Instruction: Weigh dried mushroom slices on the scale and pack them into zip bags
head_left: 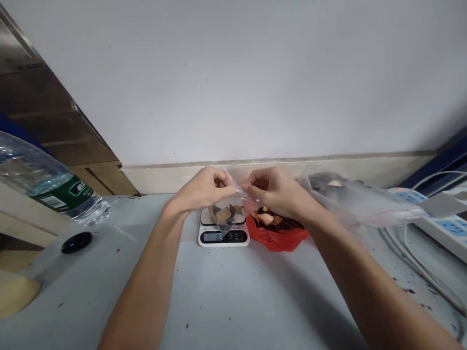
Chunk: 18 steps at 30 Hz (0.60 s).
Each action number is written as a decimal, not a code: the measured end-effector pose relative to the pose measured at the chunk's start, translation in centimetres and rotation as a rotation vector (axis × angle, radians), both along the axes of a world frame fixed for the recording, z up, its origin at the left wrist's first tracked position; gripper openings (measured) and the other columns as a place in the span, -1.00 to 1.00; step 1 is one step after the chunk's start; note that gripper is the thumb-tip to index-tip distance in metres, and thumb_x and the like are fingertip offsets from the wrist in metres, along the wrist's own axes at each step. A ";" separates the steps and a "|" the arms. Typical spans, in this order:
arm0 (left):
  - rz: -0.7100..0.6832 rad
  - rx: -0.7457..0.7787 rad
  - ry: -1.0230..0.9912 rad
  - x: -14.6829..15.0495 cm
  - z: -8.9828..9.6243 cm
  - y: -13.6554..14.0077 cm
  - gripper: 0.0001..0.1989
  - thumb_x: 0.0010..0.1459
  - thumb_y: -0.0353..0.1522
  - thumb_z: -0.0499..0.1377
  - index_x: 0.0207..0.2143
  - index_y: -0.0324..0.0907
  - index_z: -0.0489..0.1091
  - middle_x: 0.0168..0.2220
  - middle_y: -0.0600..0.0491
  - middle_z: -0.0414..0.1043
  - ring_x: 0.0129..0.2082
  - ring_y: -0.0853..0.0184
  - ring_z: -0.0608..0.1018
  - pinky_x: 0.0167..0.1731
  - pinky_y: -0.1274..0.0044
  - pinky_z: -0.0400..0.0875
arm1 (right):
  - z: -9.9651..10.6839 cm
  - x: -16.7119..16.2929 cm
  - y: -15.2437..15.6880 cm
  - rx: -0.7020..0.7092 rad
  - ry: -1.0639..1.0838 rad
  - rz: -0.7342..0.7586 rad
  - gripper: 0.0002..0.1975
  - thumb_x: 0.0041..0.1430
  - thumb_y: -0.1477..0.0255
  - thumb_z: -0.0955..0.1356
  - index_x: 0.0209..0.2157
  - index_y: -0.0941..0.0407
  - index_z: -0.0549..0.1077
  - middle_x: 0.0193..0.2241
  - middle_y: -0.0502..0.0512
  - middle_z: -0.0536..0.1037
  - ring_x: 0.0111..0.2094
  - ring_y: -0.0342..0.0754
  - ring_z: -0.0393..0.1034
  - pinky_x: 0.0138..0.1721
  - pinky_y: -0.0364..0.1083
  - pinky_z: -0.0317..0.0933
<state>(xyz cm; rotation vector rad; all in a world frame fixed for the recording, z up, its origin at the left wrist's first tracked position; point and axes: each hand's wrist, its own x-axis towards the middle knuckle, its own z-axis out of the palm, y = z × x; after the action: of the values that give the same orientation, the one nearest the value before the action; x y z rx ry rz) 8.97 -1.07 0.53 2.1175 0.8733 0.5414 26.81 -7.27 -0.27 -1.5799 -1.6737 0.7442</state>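
Note:
My left hand pinches one side of the top of a small clear plastic bag. The other side of its mouth is between the fingers of my right hand. Dark and tan dried pieces show through the bag, which hangs at a white kitchen scale; I cannot tell whether its weight rests there. Lit digits show on the scale's display, too small to read surely. Below my right hand, a red plastic bag lies open with brown and black dried pieces in it.
A larger clear zip bag with dark contents lies at the right, near white power strips and cables. On the left are a big water bottle and a black oval object. A wall rises behind the grey table.

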 end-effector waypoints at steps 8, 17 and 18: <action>0.091 0.093 -0.134 -0.5 0.6 -0.4 -0.75 -0.02 -0.33 0.07 -0.68 -0.13 0.09 -0.63 0.19 0.02 -0.57 0.46 0.11 -0.52 0.52 0.02 | -0.5 1.3 0.6 0.333 -0.025 -0.069 -0.96 0.17 0.43 0.30 -0.37 0.06 0.39 -0.25 0.12 0.58 -0.31 -0.01 0.48 -0.26 -0.05 0.33; 0.164 0.348 -0.369 0.9 0.4 -1.2 -0.81 0.17 -0.34 0.10 -0.51 -0.13 0.29 -0.53 0.15 0.30 -0.49 0.40 0.39 -0.45 0.56 0.33 | -0.3 1.1 0.0 0.098 -0.101 0.102 -0.49 0.04 0.48 0.46 0.08 0.05 0.50 -0.41 -0.01 0.62 -0.33 0.03 0.53 -0.28 -0.05 0.37; 0.286 0.424 -0.449 0.7 0.2 -0.7 -0.85 0.18 -0.34 0.11 -0.46 -0.13 0.32 -0.45 0.11 0.40 -0.40 0.37 0.47 -0.36 0.56 0.39 | -0.3 1.5 0.0 0.119 -0.047 0.086 -0.33 0.03 0.39 0.51 0.21 0.03 0.41 -0.36 0.01 0.65 -0.29 0.06 0.56 -0.24 -0.03 0.40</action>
<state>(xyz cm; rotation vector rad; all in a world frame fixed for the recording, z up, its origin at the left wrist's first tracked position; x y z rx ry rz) 9.70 -1.73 0.69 2.1082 0.8531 1.3946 28.33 -7.28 -0.55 -1.4609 -1.7962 0.6420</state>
